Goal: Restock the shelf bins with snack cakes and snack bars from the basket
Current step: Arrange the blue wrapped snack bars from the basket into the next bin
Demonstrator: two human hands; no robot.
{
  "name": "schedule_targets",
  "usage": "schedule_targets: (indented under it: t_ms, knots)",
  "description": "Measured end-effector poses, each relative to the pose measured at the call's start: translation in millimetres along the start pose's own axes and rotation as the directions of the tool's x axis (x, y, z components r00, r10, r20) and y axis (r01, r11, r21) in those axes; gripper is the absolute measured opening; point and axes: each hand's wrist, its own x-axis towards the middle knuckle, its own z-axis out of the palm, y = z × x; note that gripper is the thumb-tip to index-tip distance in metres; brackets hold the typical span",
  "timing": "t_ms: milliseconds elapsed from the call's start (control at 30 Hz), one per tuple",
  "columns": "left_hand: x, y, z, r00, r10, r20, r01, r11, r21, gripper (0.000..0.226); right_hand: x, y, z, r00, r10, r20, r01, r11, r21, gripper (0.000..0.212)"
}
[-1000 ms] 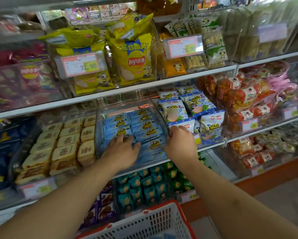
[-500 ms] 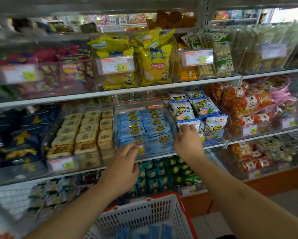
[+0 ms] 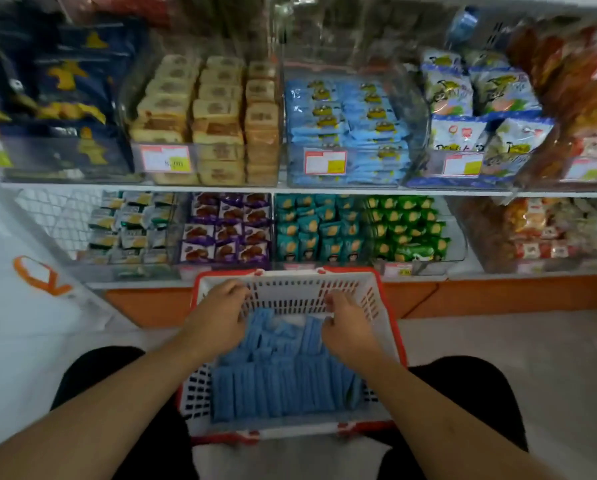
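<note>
Stack of light-blue wrapped snack bars (image 3: pixel 283 386) packed on edge inside the white slotted plastic basket with the red rim (image 3: pixel 390 327), filling the near half and thinning toward the far wall. Basket sitting low between the knees, right in front of the bottom shelf.

Left hand (image 3: pixel 217 320) down at the far-left side of the pile, fingers curled in over the tops of the bars. Right hand (image 3: pixel 347 327) at the far-right side, fingers bent and dug in among the wrappers. Looks like both bracketing a bunch between them, but too much blur to say for sure whether anything is properly gripped or just touched.

Up on the middle shelf, clear plastic bin with matching blue packs (image 3: pixel 345 126) already pretty full, white and red price tag on its front. Just left of it, clear bin of tan boxed snack cakes (image 3: pixel 207 119). Below those, rows of purple, teal and green packets on the lower shelf.

Step in hand, best guess: scooping up another handful from the basket. Next up probably squeezing a batch together so none slip out, lifting it clear of the rim, then up to the blue bin and laying it flat on top.
</note>
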Motion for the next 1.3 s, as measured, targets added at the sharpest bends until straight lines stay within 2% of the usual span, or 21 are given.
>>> schedule_targets:
  t_ms: [67,133,233,333,400,500,600,767,833,900,1000,1067,1167,1233,1300]
  knots:
    - [-3,-22,18,0.998,-0.058,0.025,0.058,0.998,0.001,0.047,3,6,31,0.995,0.026,0.096,-0.023,0.999,-0.029,0.025]
    - [-7,-43,35,0.985,-0.161,0.06,0.16,0.987,0.023,0.058,9,11,62,0.974,0.072,0.216,-0.053,0.994,-0.094,0.025]
    - [-16,-63,57,0.955,-0.26,0.144,0.26,0.965,0.021,0.08,16,15,109,0.89,0.139,0.433,-0.061,0.98,-0.189,0.045]
    - [-15,-68,67,0.928,-0.296,0.227,0.336,0.928,-0.162,0.101,16,12,150,0.796,0.159,0.584,0.001,0.965,-0.264,0.069]
    - [-11,-68,71,0.913,-0.321,0.252,0.368,0.914,-0.169,0.1,10,5,171,0.782,0.151,0.605,0.044,0.954,-0.295,0.072]
    - [-7,-66,72,0.896,-0.319,0.31,0.345,0.938,-0.033,0.096,1,-2,193,0.823,0.156,0.546,0.068,0.928,-0.367,0.075]
    - [-5,-64,68,0.879,-0.333,0.342,0.367,0.93,-0.037,0.097,1,-3,201,0.843,0.207,0.497,0.046,0.892,-0.45,0.056]
    - [-5,-59,61,0.878,-0.326,0.351,0.374,0.924,-0.078,0.102,14,-5,167,0.837,0.29,0.465,-0.068,0.897,-0.437,0.031]
    - [-6,-58,58,0.877,-0.326,0.353,0.383,0.918,-0.104,0.101,18,-3,141,0.855,0.315,0.412,-0.159,0.915,-0.37,0.03]
    - [-8,-57,57,0.882,-0.323,0.343,0.383,0.916,-0.121,0.095,19,-5,109,0.861,0.338,0.379,-0.274,0.938,-0.213,0.024]
    - [-12,-57,54,0.903,-0.313,0.295,0.358,0.927,-0.115,0.084,13,-14,59,0.876,0.294,0.382,-0.365,0.922,0.129,0.011]
    - [-14,-52,48,0.929,-0.327,0.172,0.345,0.934,-0.092,0.073,6,-23,25,0.896,0.221,0.385,-0.365,0.859,0.358,0.019]
    - [-12,-28,21,0.954,-0.298,-0.019,0.287,0.931,-0.225,0.05,-7,-39,-26,0.969,0.022,0.247,-0.145,0.858,0.493,0.032]
    - [-11,-6,-10,0.968,-0.249,-0.028,0.21,0.866,-0.453,0.035,-18,-51,-57,0.984,-0.117,0.136,0.023,0.836,0.549,0.034]
    - [-14,21,-44,0.991,-0.134,0.018,0.111,0.738,-0.666,0.024,-29,-62,-85,0.975,-0.22,0.043,0.15,0.783,0.603,0.029]
